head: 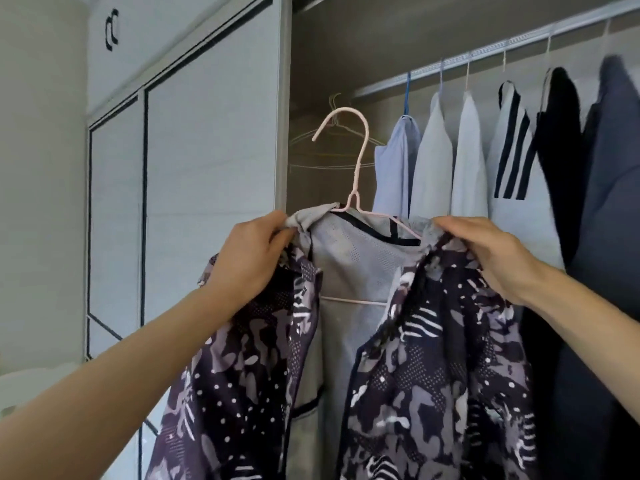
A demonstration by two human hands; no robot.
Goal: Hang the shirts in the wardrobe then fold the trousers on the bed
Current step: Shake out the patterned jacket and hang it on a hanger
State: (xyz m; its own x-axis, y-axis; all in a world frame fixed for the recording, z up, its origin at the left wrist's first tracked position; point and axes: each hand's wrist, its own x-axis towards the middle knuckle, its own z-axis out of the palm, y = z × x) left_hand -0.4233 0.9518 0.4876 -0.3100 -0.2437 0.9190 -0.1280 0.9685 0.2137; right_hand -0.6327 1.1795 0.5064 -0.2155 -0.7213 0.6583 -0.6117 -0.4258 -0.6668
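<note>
While the pink hanger (356,161) sat inside the patterned shirt (433,358), your left hand (249,261) and right hand (491,251) each gripped a shoulder below the wardrobe rail (485,53).

The shirt (429,368) is thin printed cloth, its grey inside a perforated mesh. The pink hanger (360,147) looks smooth and coated, faintly glossy. The rail (485,51) is pale ribbed metal; the wardrobe doors (207,133) are matt
</note>
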